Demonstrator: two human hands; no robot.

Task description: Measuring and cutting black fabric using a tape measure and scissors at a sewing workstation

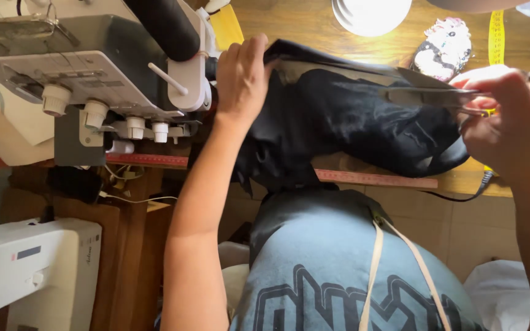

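My left hand (240, 73) grips the top edge of a black fabric piece (345, 122) that lies bunched on the wooden table (289, 21), close beside the overlock sewing machine (87, 67). My right hand (504, 116) holds a pair of scissors (424, 93), with the blades pointing left over the fabric's upper right part. The fabric hangs over the table's near edge toward my lap. A black strap trails off below my right hand.
A red ruler (375, 179) runs along the table's front edge. A yellow tape measure (495, 37) and a white round lamp (369, 13) sit at the back. A second white sewing machine (26, 270) stands lower left. A beige tape hangs around my neck.
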